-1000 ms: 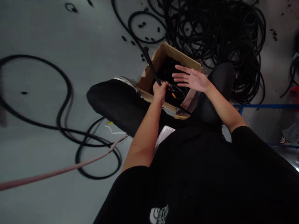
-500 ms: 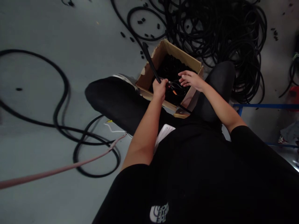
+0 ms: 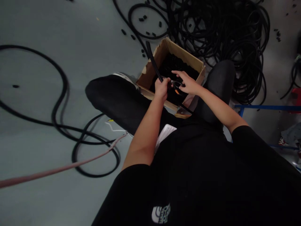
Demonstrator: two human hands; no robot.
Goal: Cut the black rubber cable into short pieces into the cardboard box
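My left hand [image 3: 161, 88] is closed round a black rubber hose [image 3: 154, 62], its free end pointing up and away over the box's left side. Beside my left fingers is a small hand tool [image 3: 178, 84] with dark looped handles, a shiny metal part and an orange patch; its exact kind is unclear. My right hand [image 3: 188, 83] hovers at the tool's handles, fingers stretched and apart, thumb low. I cannot tell whether it touches them. Underneath both hands stands an open cardboard box [image 3: 184, 53] holding many short black pieces [image 3: 174, 64].
A big tangle of black hose [image 3: 218, 31] lies behind the box at the right. Short black pieces [image 3: 141, 19] are scattered on the grey floor. More hose [image 3: 63, 78] loops at the left, near a pinkish cord [image 3: 58, 169]. A blue bar [image 3: 265, 107] crosses at right.
My right hand has moved left and closer to the tool's handles, fingers still spread. My left hand keeps its hold on the hose, nearly in the same place.
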